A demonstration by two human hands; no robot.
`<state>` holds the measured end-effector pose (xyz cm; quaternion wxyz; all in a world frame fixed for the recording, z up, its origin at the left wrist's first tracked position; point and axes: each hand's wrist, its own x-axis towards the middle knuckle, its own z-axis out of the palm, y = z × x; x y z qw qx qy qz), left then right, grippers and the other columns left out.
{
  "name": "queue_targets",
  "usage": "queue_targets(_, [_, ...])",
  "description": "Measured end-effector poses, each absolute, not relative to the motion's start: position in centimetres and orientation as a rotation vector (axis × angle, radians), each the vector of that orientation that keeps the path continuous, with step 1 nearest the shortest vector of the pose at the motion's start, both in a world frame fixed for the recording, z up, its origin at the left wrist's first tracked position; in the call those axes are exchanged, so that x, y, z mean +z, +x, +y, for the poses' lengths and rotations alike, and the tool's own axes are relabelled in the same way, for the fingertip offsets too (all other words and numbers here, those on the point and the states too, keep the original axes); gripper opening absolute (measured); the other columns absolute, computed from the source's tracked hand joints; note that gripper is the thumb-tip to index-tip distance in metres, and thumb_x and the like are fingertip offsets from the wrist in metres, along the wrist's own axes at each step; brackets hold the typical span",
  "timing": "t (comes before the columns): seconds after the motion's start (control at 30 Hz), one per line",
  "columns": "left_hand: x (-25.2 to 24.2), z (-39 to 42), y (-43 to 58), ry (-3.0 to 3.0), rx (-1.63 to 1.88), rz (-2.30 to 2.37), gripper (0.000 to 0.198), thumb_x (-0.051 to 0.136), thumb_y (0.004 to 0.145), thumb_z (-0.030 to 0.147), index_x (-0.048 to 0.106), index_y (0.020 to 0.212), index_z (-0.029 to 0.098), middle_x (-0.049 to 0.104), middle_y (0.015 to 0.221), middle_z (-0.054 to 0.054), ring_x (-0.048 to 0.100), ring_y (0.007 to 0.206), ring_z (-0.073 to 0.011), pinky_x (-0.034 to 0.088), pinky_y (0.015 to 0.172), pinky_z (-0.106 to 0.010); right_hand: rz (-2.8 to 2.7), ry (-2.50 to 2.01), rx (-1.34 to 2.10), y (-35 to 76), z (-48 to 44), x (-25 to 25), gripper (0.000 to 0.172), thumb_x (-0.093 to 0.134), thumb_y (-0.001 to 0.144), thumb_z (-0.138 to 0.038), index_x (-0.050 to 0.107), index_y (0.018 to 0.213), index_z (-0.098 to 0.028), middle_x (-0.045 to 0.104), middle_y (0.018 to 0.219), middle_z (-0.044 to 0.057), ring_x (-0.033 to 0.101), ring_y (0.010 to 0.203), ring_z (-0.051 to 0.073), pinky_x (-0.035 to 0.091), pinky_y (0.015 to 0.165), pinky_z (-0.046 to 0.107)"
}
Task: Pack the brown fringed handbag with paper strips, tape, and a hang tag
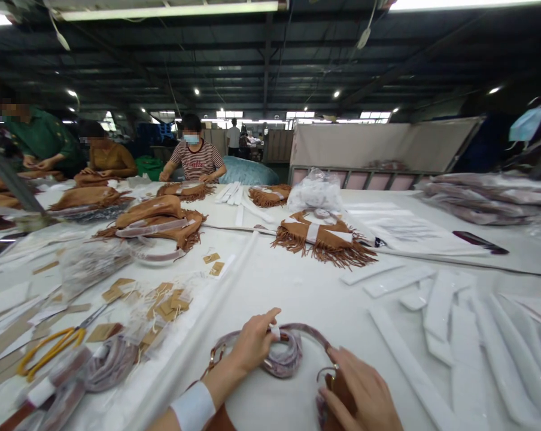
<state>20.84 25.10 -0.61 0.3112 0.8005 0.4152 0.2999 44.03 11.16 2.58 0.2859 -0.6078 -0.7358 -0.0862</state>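
A coiled shoulder strap (285, 359) in clear wrapping lies on the white tabletop in front of me. My left hand (255, 338) is closed on the coil's upper left side, with a small white band by its fingertips. From the coil, a length of strap arcs over to my right hand (362, 386). That hand curls around the edge of a brown bag (340, 395), beside a metal ring; the bag is mostly hidden under the hand and cut off by the frame. Another brown part shows below my left wrist, near a metal clasp (213, 359).
White padded strips (441, 305) lie in a heap on the right. Left are yellow-handled scissors (50, 353), tan tags (172, 302) and another wrapped strap (111, 362). A fringed brown bag (318, 233) sits ahead. Several co-workers handle brown bags across the table.
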Motion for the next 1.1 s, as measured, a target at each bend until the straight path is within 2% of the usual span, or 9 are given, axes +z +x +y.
queue_targets(0.13, [-0.8,25.1,20.8,2.155,0.837,1.026,0.072,0.05,0.077,0.006,0.031,0.142,0.03,0.061,0.106,-0.002,0.056,0.099,-0.0197,0.045,0.093,-0.037,-2.286,-1.646,0.204,40.8,19.8,5.5,0.06,0.071,0.074,-0.034,0.052,0.128,-0.018,0.057,0.129,0.014,0.05,0.121,0.031,0.037,0.102,0.047])
queue_targets(0.23, [-0.7,25.0,20.8,2.197,0.867,0.969,0.08,0.047,0.075,0.002,0.023,0.145,0.032,0.052,0.108,-0.004,0.054,0.092,-0.0178,0.048,0.086,-0.034,-2.348,-1.693,0.675,38.7,23.6,6.5,0.054,0.075,0.065,-0.038,0.062,0.113,-0.017,0.067,0.108,0.011,0.06,0.097,0.027,0.044,0.086,0.038])
queue_targets(0.33, [-0.6,24.9,20.7,2.234,0.865,0.922,0.082,0.043,0.075,0.001,0.018,0.146,0.033,0.046,0.109,-0.005,0.054,0.086,-0.0151,0.049,0.079,-0.031,-2.349,-1.671,0.957,38.1,25.1,6.1,0.039,0.074,0.062,-0.038,0.069,0.094,-0.018,0.067,0.08,0.003,0.058,0.073,0.02,0.042,0.068,0.028])
queue_targets(0.4, [-0.3,24.7,20.5,2.223,0.847,0.978,0.08,0.043,0.076,0.002,0.015,0.146,0.029,0.045,0.113,-0.006,0.054,0.087,-0.0149,0.049,0.08,-0.03,-2.33,-1.626,1.003,38.2,25.4,5.7,0.029,0.072,0.062,-0.035,0.07,0.086,-0.018,0.063,0.07,-0.001,0.053,0.066,0.016,0.039,0.062,0.025])
queue_targets(0.47, [0.2,24.5,20.2,2.232,0.759,1.111,0.067,0.049,0.079,0.009,0.027,0.141,0.024,0.047,0.115,-0.008,0.054,0.094,-0.0177,0.047,0.082,-0.032,-2.302,-1.583,1.04,38.3,25.3,5.4,0.02,0.067,0.067,-0.032,0.069,0.081,-0.017,0.059,0.065,-0.002,0.049,0.063,0.014,0.036,0.059,0.023])
queue_targets(0.53, [0.8,24.4,19.9,2.301,0.566,1.218,0.042,0.055,0.081,0.019,0.048,0.121,0.02,0.054,0.108,-0.007,0.055,0.097,-0.0223,0.044,0.088,-0.037,-2.249,-1.523,1.088,38.4,25.1,5.4,0.016,0.057,0.073,-0.028,0.068,0.075,-0.017,0.054,0.061,-0.003,0.045,0.061,0.012,0.032,0.057,0.022])
queue_targets(0.63, [1.6,24.2,19.8,2.37,0.285,1.268,0.016,0.056,0.084,0.029,0.056,0.097,0.02,0.062,0.092,-0.004,0.057,0.093,-0.0249,0.041,0.086,-0.038,-2.131,-1.485,1.183,38.2,24.9,5.5,0.019,0.048,0.072,-0.024,0.061,0.061,-0.017,0.044,0.053,-0.004,0.038,0.056,0.01,0.028,0.052,0.022])
queue_targets(0.9, [1.7,23.4,20.4,2.436,0.343,1.281,0.009,0.055,0.086,0.024,0.054,0.093,0.02,0.063,0.093,-0.004,0.056,0.092,-0.0241,0.037,0.082,-0.037,-2.012,-1.649,1.175,37.9,26.0,5.3,0.017,0.047,0.061,-0.021,0.047,0.044,-0.017,0.034,0.043,-0.005,0.031,0.048,0.009,0.023,0.047,0.023])
queue_targets(1.1, [1.7,23.5,20.3,2.469,0.36,1.269,0.007,0.056,0.086,0.022,0.053,0.091,0.02,0.062,0.091,-0.003,0.055,0.09,-0.0233,0.036,0.081,-0.037,-1.97,-1.763,1.062,37.5,26.1,5.1,0.017,0.048,0.063,-0.018,0.05,0.047,-0.017,0.046,0.044,-0.003,0.037,0.047,0.009,0.026,0.048,0.023])
